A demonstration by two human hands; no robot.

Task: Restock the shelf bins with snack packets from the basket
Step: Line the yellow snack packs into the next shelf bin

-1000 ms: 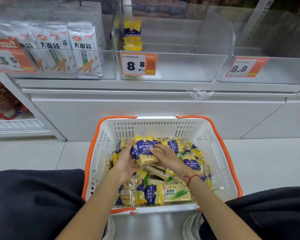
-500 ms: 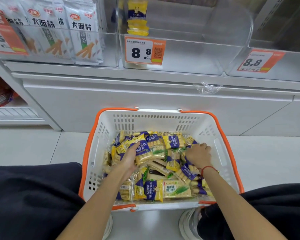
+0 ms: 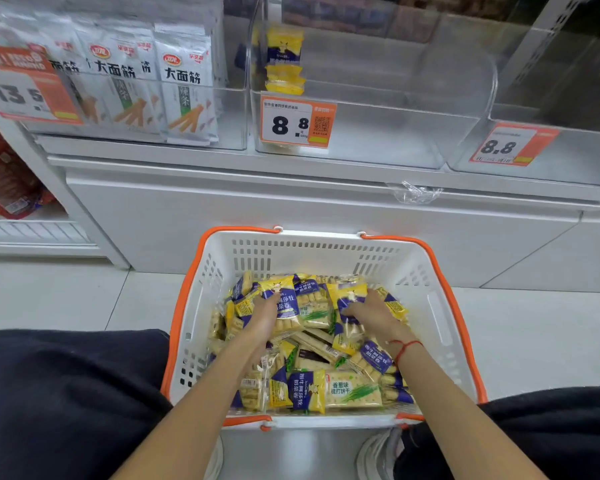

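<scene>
A white basket (image 3: 440,306) with orange handles sits on the floor, holding several yellow-and-blue snack packets. My left hand (image 3: 265,317) grips one yellow-and-blue packet (image 3: 284,303) near the heap's far left. My right hand (image 3: 373,315) holds another such packet (image 3: 352,299) at the heap's far right. Above, a clear middle shelf bin (image 3: 378,133) with an 8.8 price tag holds a few of the same packets (image 3: 284,58) at its back left.
The left bin (image 3: 136,84) is full of white snack bags. A clear right bin (image 3: 551,150) also carries an 8.8 tag. Red packets (image 3: 0,174) lie on a lower shelf at far left. My dark-trousered knees flank the basket. A green-leaf cracker packet (image 3: 354,393) lies at the basket's front.
My right hand left the packet in my left hand, moved to the basket's right side, and now has a packet of its own. My left hand kept its packet.
</scene>
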